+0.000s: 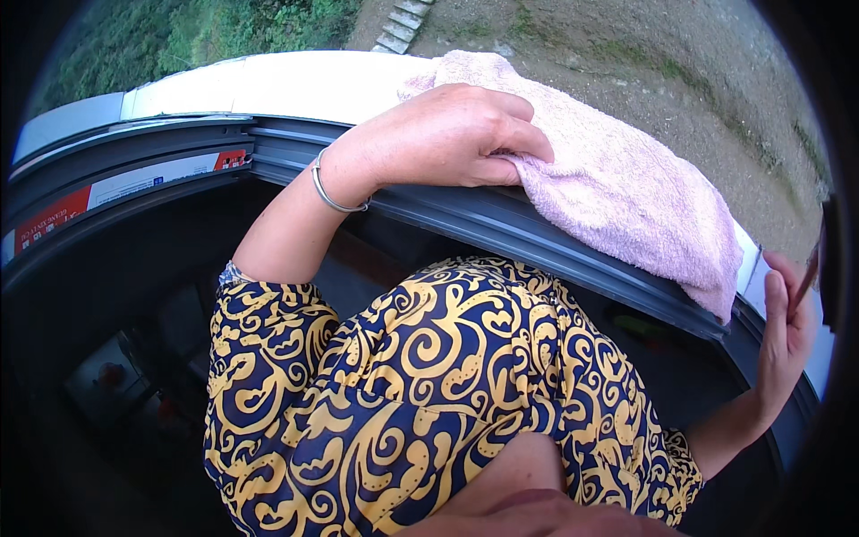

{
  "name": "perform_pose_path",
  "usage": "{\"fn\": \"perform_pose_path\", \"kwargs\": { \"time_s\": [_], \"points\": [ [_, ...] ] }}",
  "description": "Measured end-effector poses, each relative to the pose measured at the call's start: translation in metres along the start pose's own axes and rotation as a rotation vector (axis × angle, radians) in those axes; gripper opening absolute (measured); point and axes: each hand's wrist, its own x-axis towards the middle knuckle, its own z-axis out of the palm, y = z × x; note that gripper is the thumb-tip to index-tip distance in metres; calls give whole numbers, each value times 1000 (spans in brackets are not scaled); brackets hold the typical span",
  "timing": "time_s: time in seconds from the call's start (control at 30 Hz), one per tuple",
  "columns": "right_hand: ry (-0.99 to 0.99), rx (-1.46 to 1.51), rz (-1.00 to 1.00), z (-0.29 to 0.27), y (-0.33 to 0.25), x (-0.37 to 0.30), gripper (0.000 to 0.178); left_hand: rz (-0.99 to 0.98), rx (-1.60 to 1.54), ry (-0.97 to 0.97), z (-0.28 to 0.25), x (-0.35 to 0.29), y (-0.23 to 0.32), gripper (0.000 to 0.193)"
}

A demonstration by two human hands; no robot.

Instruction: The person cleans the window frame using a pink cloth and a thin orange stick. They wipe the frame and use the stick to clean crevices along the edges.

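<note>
Head view: a pink towel [626, 183] lies along the white sill [295, 85] and over the edge of the dark window frame [438, 215], between the person's two hands. The left hand [461, 134] rests over the towel's left part, its fingers and thumb pinching the near edge. From there the towel stretches rightward, its far end near the right hand [780, 318] but apart from it. That hand is raised beside the frame; whether it grasps anything cannot be told.
</note>
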Motion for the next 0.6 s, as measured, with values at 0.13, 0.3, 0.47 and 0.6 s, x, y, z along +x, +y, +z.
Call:
{"fn": "perform_pose_path", "kwargs": {
  "time_s": [0.13,0.3,0.47,0.6],
  "points": [
    [170,1170,-319,-26,24,6,33,5,-20,28,0,-2,3,31],
    [-49,1664,-473,81,-69,41,50,-10,30,44,2,-19,9,33],
    [18,1570,-567,136,-71,48,55,28,0,39,0,-28,8,29],
    [15,1459,-660,142,-77,41,55,17,-47,79,0,-34,7,23]
  ]
}}
